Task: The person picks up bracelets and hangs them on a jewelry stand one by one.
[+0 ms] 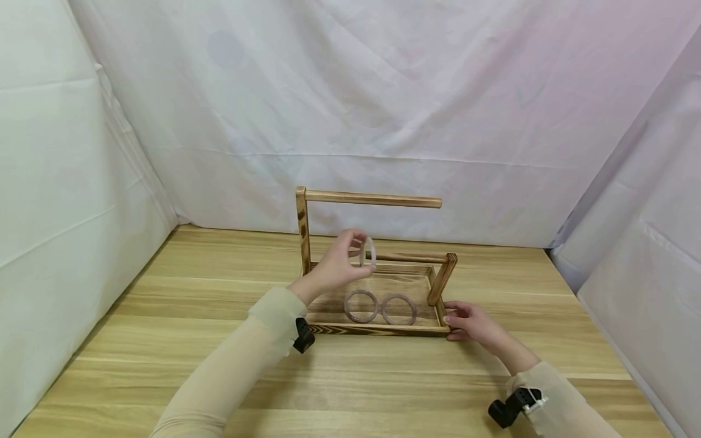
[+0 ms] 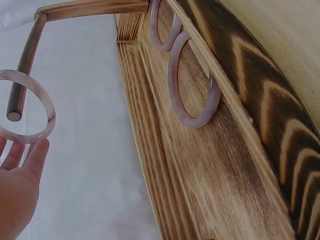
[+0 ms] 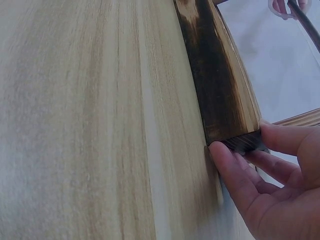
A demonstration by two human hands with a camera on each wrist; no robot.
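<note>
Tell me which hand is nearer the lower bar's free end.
Left. The left hand holds a bangle at that end of the lower bar; the right hand grips the tray at its near right corner, farther off.

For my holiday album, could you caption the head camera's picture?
Left hand holds a bangle near a lower wooden rod; right hand grips the tray, where two more bangles lie.

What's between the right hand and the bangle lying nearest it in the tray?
In the head view: the tray's end wall, held by the right hand, then bare tray floor up to the bangle.
</note>
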